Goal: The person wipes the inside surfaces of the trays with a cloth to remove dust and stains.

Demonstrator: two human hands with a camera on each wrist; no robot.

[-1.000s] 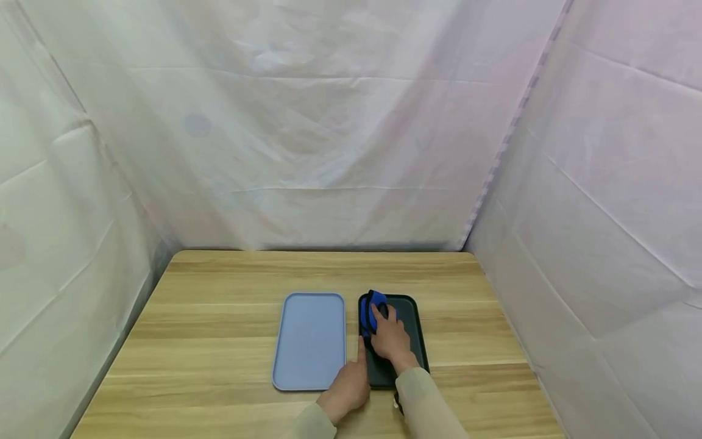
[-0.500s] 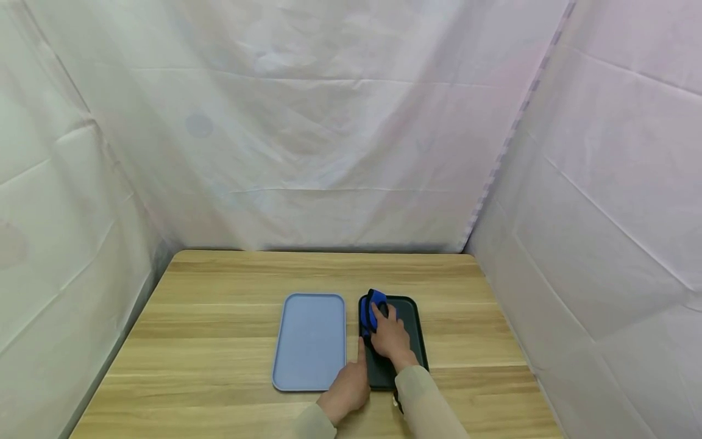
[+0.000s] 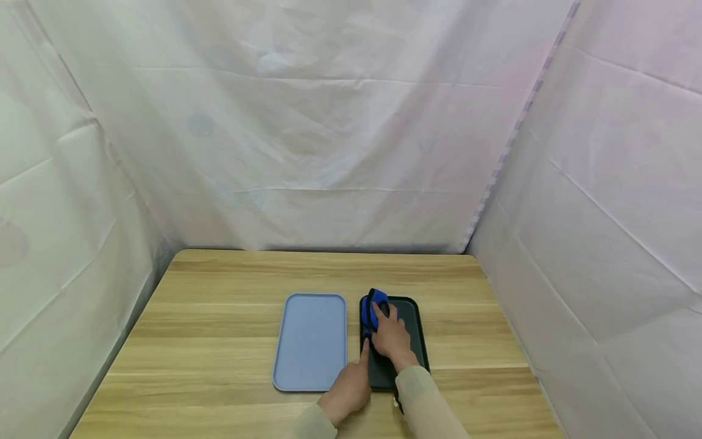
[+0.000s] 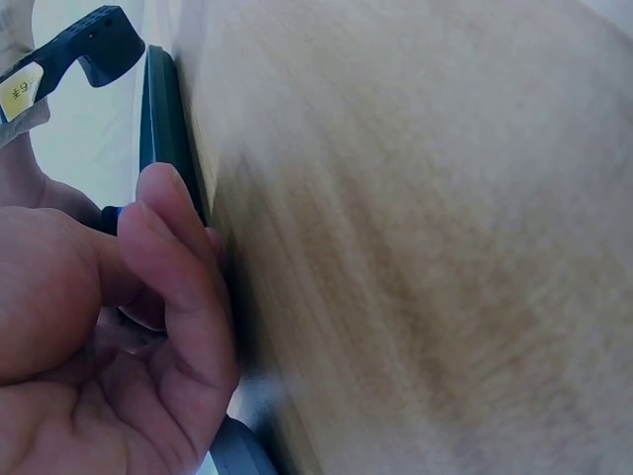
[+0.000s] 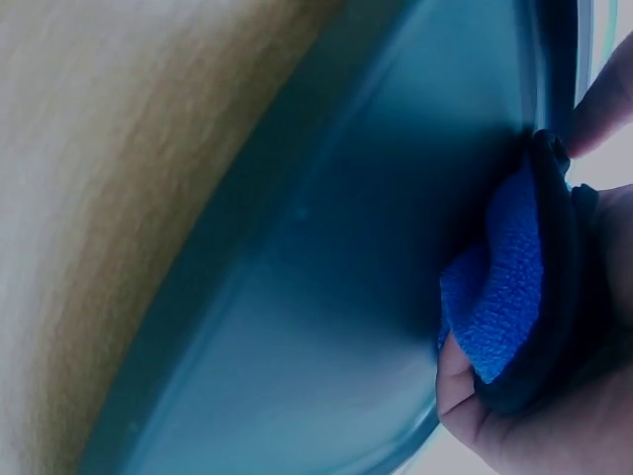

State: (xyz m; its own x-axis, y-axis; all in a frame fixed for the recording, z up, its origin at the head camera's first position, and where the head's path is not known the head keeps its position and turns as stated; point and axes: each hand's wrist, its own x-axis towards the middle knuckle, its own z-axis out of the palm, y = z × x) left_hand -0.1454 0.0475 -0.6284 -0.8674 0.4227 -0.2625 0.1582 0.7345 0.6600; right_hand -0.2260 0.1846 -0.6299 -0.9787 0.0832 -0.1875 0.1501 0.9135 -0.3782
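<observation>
A soft blue fabric piece with black edging (image 3: 378, 299) lies at the far left part of a dark green tray (image 3: 378, 375), its tip reaching past the far rim. My right hand (image 3: 392, 336) grips it from above; in the right wrist view its fuzzy blue face (image 5: 514, 287) shows between thumb and fingers. With its index finger stretched forward, my left hand (image 3: 350, 385) touches the near black end of the piece. The other left fingers are curled in the left wrist view and hold nothing that I can see. My right hand covers much of the piece.
A light blue tray (image 3: 309, 341) lies left of the dark one, with a narrow strip of wooden table (image 3: 219, 341) between them. White curtains (image 3: 329, 152) hang behind and at both sides. A black bracket with a price sticker (image 4: 22, 89) is on the right wrist.
My left index fingertip has shifted slightly to the right, onto the near black end of the fabric piece. My right hand and both trays stay practically where they were.
</observation>
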